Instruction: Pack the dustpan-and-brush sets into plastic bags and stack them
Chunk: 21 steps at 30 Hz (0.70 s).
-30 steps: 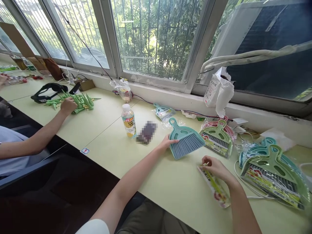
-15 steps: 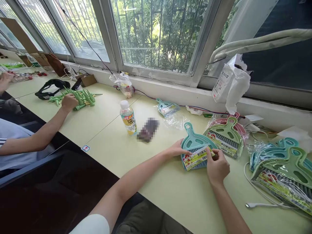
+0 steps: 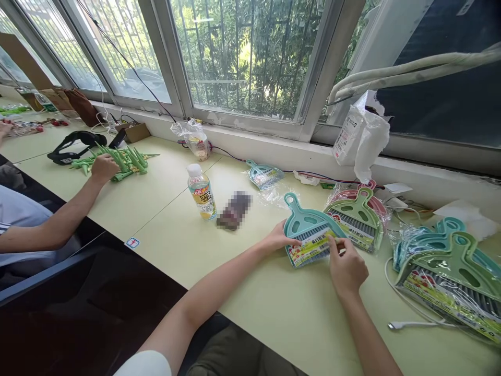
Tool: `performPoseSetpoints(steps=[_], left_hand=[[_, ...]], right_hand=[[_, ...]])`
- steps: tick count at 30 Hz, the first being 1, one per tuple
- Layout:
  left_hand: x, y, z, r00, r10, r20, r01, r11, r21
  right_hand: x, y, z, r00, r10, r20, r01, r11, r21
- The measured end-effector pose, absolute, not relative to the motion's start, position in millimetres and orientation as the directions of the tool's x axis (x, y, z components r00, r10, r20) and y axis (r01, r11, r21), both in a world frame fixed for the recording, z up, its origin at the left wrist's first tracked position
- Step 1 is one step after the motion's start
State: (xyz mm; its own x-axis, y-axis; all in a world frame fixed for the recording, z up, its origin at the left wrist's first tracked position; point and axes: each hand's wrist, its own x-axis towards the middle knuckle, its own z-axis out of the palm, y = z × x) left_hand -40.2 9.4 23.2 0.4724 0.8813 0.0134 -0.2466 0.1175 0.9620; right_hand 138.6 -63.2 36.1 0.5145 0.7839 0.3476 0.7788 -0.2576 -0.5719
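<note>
A teal dustpan and brush set (image 3: pixel 307 218) lies tilted at the front of the table, its handle pointing away from me. My left hand (image 3: pixel 278 237) grips its left edge, with the thumb across the front. Over the grey bristles runs a yellow-green printed label (image 3: pixel 313 243). At the label's right end, the thumb and forefinger of my right hand (image 3: pixel 348 265) are pinched together on it. Just behind, a green dustpan set (image 3: pixel 358 213) and a pink one (image 3: pixel 376 204) lie in clear wrapping.
Wrapped dustpan sets (image 3: pixel 450 261) are stacked at the right, beside a white cable (image 3: pixel 415 325). A bottle (image 3: pixel 202 193), a blurred dark item (image 3: pixel 235 210) and another teal set (image 3: pixel 263 175) stand or lie leftward. A co-worker's hand (image 3: pixel 105 168) touches green pieces (image 3: pixel 131 162).
My view has shifted slightly, so everything sits a little further left. The dustpan set is turned slightly in my hands; both hands keep their hold.
</note>
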Motion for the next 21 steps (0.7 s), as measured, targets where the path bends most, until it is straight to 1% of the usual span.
performPoseSetpoints(steps=[2, 4, 5, 6, 7, 8, 10, 13, 15, 16, 18, 19, 21], left_hand=[[-43, 12, 24, 0.420, 0.908, -0.004, -0.257, 0.123, 0.958], [-46, 14, 25, 0.388, 0.922, 0.003, -0.282, 0.116, 0.953], [-46, 14, 26, 0.382, 0.924, 0.012, -0.290, 0.107, 0.951], [-47, 14, 26, 0.381, 0.924, 0.024, -0.293, 0.097, 0.951], [-46, 14, 25, 0.387, 0.922, 0.034, -0.291, 0.087, 0.953], [-45, 14, 25, 0.399, 0.916, 0.044, -0.287, 0.079, 0.955], [-43, 13, 22, 0.423, 0.904, 0.061, -0.272, 0.062, 0.960], [-42, 12, 20, 0.454, 0.889, 0.062, -0.205, 0.036, 0.978], [-45, 13, 20, 0.380, 0.920, 0.090, -0.118, -0.049, 0.992], [-47, 14, 20, 0.321, 0.937, 0.135, -0.055, -0.124, 0.991], [-52, 16, 20, 0.222, 0.939, 0.263, 0.104, -0.291, 0.951], [-54, 17, 20, 0.215, 0.925, 0.312, 0.187, -0.353, 0.917], [-55, 19, 19, 0.277, 0.900, 0.336, 0.322, -0.417, 0.850]], right_hand=[[140, -60, 33, 0.585, 0.758, 0.289, 0.639, -0.211, -0.740], [139, -56, 26, 0.616, 0.766, 0.183, 0.401, -0.105, -0.910], [137, -54, 23, 0.583, 0.804, 0.113, 0.266, -0.058, -0.962], [134, -52, 19, 0.518, 0.854, 0.040, 0.139, -0.038, -0.990], [131, -51, 16, 0.445, 0.895, -0.032, 0.030, -0.050, -0.998], [127, -50, 13, 0.383, 0.919, -0.099, -0.057, -0.084, -0.995], [122, -49, 9, 0.317, 0.926, -0.206, -0.187, -0.151, -0.971], [120, -50, 7, 0.292, 0.918, -0.270, -0.309, -0.177, -0.935], [122, -50, 7, 0.293, 0.919, -0.264, -0.338, -0.158, -0.928], [125, -49, 7, 0.305, 0.917, -0.257, -0.344, -0.145, -0.928], [130, -47, 5, 0.344, 0.909, -0.236, -0.341, -0.113, -0.933], [134, -46, 3, 0.367, 0.903, -0.225, -0.332, -0.098, -0.938], [142, -43, -2, 0.429, 0.880, -0.202, -0.289, -0.078, -0.954]])
